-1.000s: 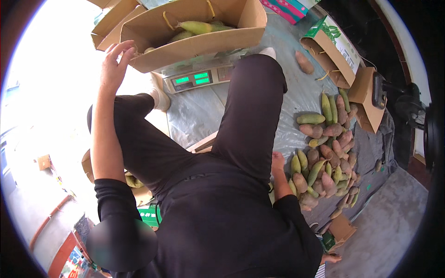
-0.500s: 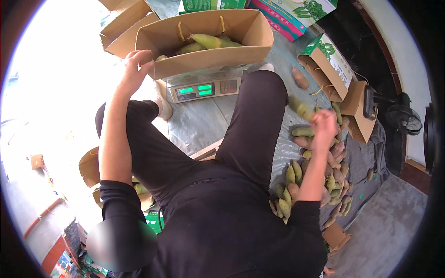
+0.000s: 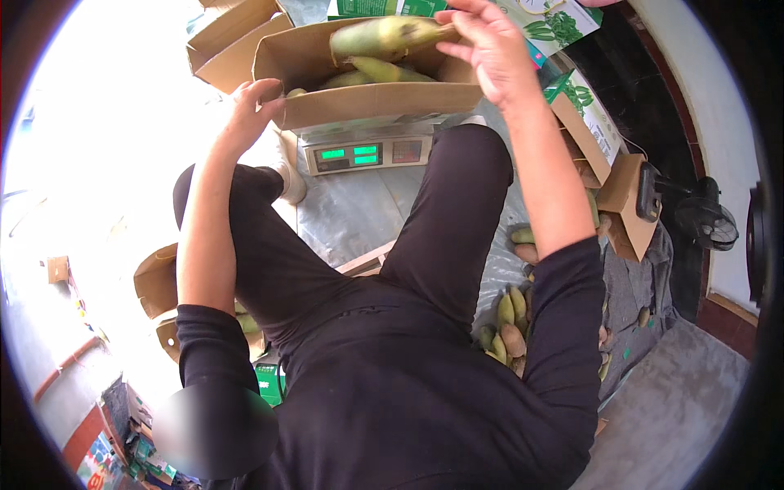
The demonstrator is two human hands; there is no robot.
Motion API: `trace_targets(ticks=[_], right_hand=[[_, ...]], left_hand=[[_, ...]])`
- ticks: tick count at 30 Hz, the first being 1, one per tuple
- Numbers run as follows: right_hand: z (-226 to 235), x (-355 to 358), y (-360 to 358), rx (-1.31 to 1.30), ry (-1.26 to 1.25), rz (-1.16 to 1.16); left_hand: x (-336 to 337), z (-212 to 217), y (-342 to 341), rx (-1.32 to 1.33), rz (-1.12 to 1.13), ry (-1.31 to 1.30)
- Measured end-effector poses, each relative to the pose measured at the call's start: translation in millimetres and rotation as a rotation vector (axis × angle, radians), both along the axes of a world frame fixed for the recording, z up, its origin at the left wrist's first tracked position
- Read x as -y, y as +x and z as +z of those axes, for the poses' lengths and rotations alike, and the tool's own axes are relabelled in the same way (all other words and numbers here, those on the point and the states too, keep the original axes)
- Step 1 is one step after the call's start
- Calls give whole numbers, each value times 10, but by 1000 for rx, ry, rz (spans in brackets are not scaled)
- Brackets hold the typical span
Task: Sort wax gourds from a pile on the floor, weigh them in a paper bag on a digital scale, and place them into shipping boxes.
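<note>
A cardboard box point(image 3: 367, 108) with its top open stands on a digital scale point(image 3: 371, 153) with lit green displays. Several long green radishes point(image 3: 384, 70) lie inside. My left hand point(image 3: 250, 108) is closed on the box's near left corner. Over the box, my right hand point(image 3: 488, 47) holds a larger green radish point(image 3: 382, 37) by its narrow brownish tip, the thick end pointing left. Part of the grip is hidden behind the fingers.
Green and pinkish-brown roots point(image 3: 514, 320) lie heaped on the right, partly behind my right arm. Beyond them stand an open carton point(image 3: 627, 204) and a small black fan point(image 3: 709, 214). Another open carton point(image 3: 233, 49) is at the far left, and one more point(image 3: 159, 282) sits beside my left thigh.
My right hand has carried the radish from above the heap on the right up and left to over the box. My left hand stays at the box's corner.
</note>
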State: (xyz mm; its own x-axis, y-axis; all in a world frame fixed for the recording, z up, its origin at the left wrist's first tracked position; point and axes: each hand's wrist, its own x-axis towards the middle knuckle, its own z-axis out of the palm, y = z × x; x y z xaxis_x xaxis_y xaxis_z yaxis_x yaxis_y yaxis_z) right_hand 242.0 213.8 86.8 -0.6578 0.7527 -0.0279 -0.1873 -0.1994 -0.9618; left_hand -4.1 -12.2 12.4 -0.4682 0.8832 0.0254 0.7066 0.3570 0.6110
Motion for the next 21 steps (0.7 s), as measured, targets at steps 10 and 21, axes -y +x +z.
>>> trace_targets(ticks=[10,21], right_hand=[[-642,15,1065,406,199,-234],[-2576,1100,2435,766,-165,-363]], left_hand=[[64,-58,-145,-51,-26,131],[18,-5,-95,-75,-15,53]])
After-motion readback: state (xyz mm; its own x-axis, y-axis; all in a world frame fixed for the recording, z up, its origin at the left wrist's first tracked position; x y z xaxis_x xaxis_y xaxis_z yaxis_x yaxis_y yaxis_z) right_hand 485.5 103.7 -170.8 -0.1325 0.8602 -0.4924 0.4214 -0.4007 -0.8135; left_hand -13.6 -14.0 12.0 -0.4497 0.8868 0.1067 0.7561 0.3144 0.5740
